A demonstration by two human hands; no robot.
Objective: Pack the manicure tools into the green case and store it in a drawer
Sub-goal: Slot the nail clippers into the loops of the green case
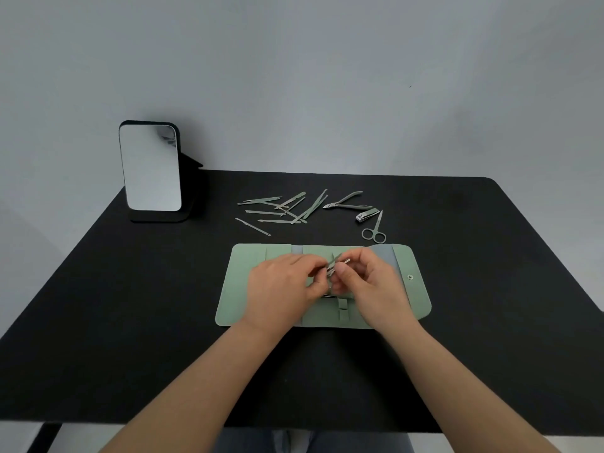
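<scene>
The green case (242,282) lies unfolded flat in the middle of the black table (130,322). Over its centre, my left hand (281,289) and my right hand (369,282) both pinch a small metal clipper-like tool (334,265); its lower part is hidden by my fingers. Beyond the case lie several loose thin tools (284,209), cuticle nippers (346,202), a nail clipper (367,215) and small scissors (375,230).
A standing mirror (149,168) on a black base sits at the table's back left, against a plain grey wall. The case's snap flap (411,276) points right. No drawer is in view.
</scene>
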